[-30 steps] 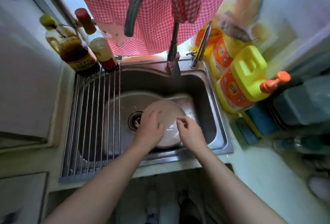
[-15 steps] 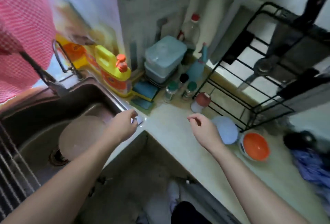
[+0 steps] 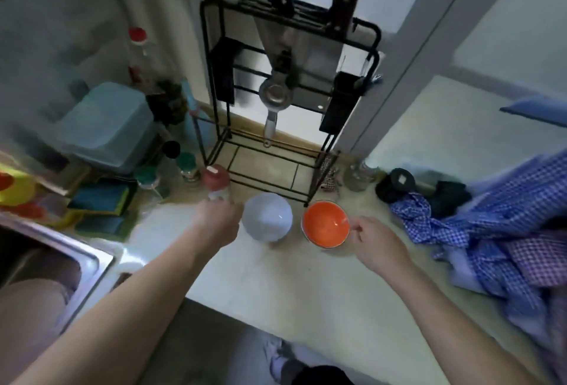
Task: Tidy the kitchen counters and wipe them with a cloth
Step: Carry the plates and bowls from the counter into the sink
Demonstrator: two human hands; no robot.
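Observation:
A pale blue bowl [image 3: 267,216] and an orange bowl [image 3: 325,224] stand side by side on the cream counter [image 3: 276,280], in front of a black wire rack [image 3: 291,114]. My left hand [image 3: 218,220] lies against the pale blue bowl's left rim and just below a red-capped bottle [image 3: 215,182]; its fingers are hidden. My right hand [image 3: 376,242] pinches the orange bowl's right rim with thumb and forefinger. A crumpled blue checked cloth [image 3: 497,216] lies on the counter at the right.
The steel sink [image 3: 82,262] sits at lower left, with a pinkish plate inside. Sponges [image 3: 101,200], small jars [image 3: 187,163], a blue-grey lidded box [image 3: 107,130] and a yellow detergent jug [image 3: 12,188] crowd the back left. A black round object [image 3: 397,183] lies near the cloth.
My view swung right from the sink to the counter. Both hands left the plate in the sink and reached forward to the two bowls.

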